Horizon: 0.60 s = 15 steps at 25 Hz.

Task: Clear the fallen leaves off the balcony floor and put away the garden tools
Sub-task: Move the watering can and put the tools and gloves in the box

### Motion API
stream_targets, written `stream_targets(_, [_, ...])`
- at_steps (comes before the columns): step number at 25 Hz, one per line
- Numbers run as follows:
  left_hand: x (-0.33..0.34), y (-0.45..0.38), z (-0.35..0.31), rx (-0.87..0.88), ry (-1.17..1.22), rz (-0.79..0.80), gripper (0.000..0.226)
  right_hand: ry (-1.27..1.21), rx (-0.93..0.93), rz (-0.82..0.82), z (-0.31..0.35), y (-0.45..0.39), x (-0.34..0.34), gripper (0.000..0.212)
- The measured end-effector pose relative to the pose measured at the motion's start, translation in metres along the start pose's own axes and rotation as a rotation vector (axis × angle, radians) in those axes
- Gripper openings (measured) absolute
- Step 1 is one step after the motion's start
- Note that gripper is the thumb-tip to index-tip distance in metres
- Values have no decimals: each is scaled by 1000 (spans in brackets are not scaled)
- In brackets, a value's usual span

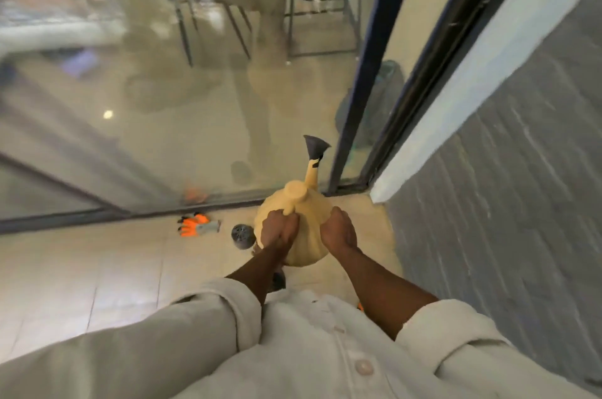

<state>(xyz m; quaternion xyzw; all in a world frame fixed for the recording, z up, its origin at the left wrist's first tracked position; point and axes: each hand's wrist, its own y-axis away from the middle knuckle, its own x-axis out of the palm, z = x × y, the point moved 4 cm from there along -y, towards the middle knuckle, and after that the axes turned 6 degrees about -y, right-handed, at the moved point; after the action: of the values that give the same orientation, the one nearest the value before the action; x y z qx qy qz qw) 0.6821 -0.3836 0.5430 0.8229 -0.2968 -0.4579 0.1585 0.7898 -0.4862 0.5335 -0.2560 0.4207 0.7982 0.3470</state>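
Observation:
A round yellow watering can is held above the balcony floor, its spout with a dark funnel-shaped tip pointing away from me toward the glass door. My left hand grips the can's left side near its filler neck. My right hand grips the right side of its body. A dark round sprinkler head lies on the tiles just left of the can. Orange and grey garden gloves lie further left, close to the door track.
A large glass sliding door with a dark frame runs across the front, with chairs seen through it. A grey brick wall stands close on the right. Pale floor tiles spread to the left.

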Motion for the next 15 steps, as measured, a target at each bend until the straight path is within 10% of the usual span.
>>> stream_targets(15, [-180,74,290,-584,558,-562,27,503,-688,485,190,156,230,43])
